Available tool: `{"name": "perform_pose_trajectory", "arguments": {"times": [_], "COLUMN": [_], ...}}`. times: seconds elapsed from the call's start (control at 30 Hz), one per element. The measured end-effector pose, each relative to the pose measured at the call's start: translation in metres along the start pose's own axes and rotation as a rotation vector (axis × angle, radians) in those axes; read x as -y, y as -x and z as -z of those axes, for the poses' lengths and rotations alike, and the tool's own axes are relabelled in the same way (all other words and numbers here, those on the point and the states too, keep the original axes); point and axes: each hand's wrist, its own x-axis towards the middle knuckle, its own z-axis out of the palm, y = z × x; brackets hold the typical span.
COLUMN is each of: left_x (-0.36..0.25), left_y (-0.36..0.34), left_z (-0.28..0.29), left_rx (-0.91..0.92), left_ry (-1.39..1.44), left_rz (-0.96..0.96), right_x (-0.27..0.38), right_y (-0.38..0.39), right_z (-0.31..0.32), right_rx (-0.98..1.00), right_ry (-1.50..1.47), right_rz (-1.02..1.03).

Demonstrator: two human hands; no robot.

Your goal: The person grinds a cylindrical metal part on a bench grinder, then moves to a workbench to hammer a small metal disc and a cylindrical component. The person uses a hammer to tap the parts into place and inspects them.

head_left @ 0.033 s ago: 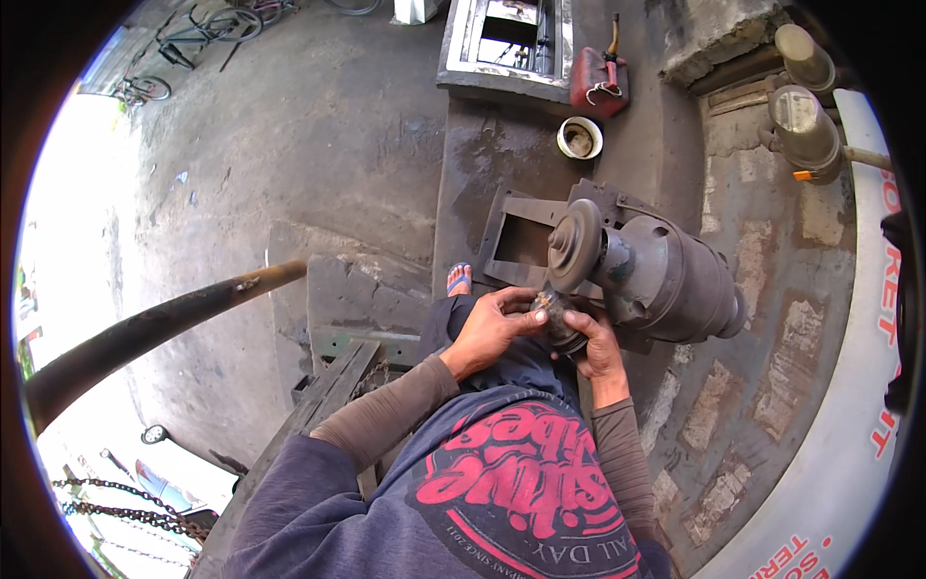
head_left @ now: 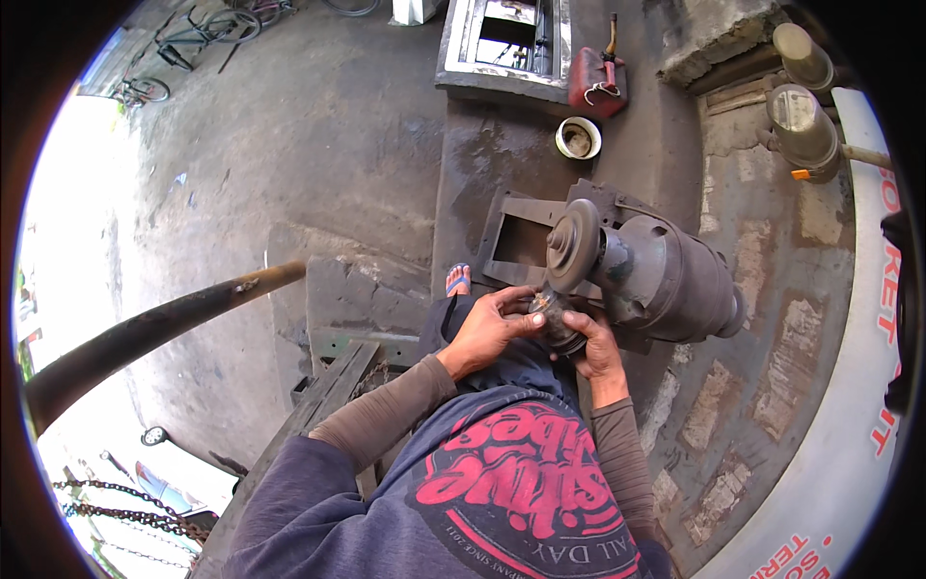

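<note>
My left hand (head_left: 502, 333) and my right hand (head_left: 593, 349) are closed round a small dark, grimy metal cylindrical part (head_left: 558, 326) from either side. Its top touches or is very close to the lower edge of a grinding wheel (head_left: 575, 243); I cannot tell which. The wheel is on the shaft of a large, grimy motor (head_left: 666, 282) lying to the right of my hands, by a rusty metal frame (head_left: 540, 207).
A curved pipe (head_left: 145, 328) reaches in from the left above a metal beam (head_left: 315, 400) and hanging chains (head_left: 125, 511). Ahead are a white bucket (head_left: 579, 125), red jerrycan (head_left: 590, 77) and metal-framed box (head_left: 458, 77). Cylinders (head_left: 805, 130) and a white printed panel (head_left: 858, 289) stand right; bicycles (head_left: 212, 34) upper left.
</note>
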Motion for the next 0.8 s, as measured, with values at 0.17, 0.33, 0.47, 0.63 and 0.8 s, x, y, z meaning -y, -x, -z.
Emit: {"name": "perform_pose_trajectory", "arguments": {"times": [0.17, 0.33, 0.47, 0.63, 0.8], "left_x": [0.003, 0.005, 0.008, 0.012, 0.009], "left_y": [-0.009, -0.020, -0.025, -0.028, -0.030], "left_z": [0.010, 0.010, 0.009, 0.009, 0.003], "left_rx": [0.086, 0.021, -0.033, -0.086, -0.120], "left_ry": [-0.013, 0.008, 0.017, 0.052, 0.015], "left_rz": [0.021, 0.017, 0.046, 0.052, 0.073], "right_x": [-0.009, -0.003, 0.000, 0.003, 0.002], "right_y": [-0.015, -0.024, -0.029, -0.035, -0.038], "right_z": [0.014, 0.006, 0.005, 0.005, 0.004], "right_rx": [0.060, 0.079, 0.071, 0.075, 0.024], "right_ry": [-0.157, -0.218, -0.215, -0.215, -0.279], "right_rz": [-0.135, -0.191, -0.236, -0.281, -0.315]}}
